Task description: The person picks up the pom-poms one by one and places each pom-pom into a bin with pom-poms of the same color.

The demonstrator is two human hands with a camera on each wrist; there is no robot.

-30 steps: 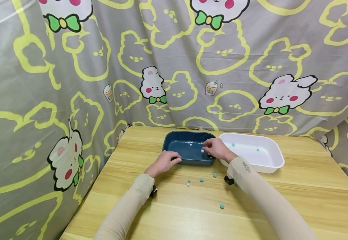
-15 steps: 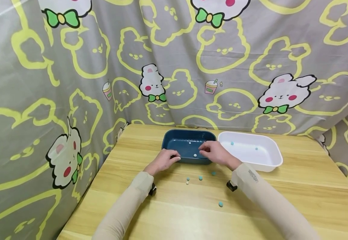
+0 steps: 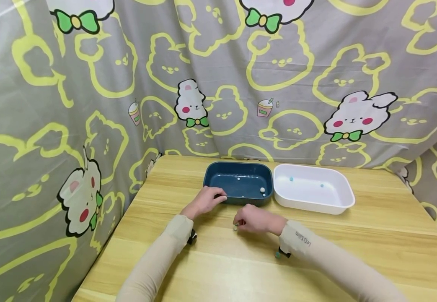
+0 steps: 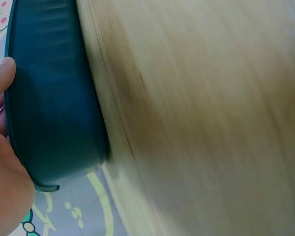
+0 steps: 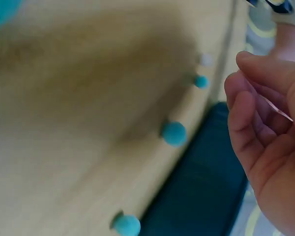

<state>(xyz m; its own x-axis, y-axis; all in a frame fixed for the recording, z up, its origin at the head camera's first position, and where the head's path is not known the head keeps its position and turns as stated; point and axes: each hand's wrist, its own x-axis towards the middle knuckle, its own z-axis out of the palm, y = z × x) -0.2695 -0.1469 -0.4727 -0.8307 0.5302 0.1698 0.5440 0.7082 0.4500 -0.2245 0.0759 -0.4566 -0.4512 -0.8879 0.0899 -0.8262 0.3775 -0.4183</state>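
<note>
With the thumb outside and the fingers inside, my left hand (image 3: pixel 205 200) grips the near rim of a dark blue tray (image 3: pixel 248 170). Several small white balls lie in that tray, the largest white ball (image 3: pixel 262 190) near its right end. My right hand (image 3: pixel 257 219) is low over the table in front of the tray, fingers loosely bent, thumb near the fingertips. Nothing shows between them in the right wrist view. Right at those fingertips is a small white ball (image 3: pixel 235 229). In the right wrist view, teal balls, one of them a mid-sized ball (image 5: pixel 174 133), lie beside the hand.
Just right of the blue tray stands a white tray (image 3: pixel 312 205) with a teal ball (image 3: pixel 291 179) and another inside. One more teal ball (image 3: pixel 277 254) lies on the wooden table (image 3: pixel 218 268) by the right wrist. A patterned curtain (image 3: pixel 218 54) hangs behind the table.
My right hand has left the blue tray and come down toward the balls on the table. The larger white ball in the tray has shifted right. My left hand keeps its grip.
</note>
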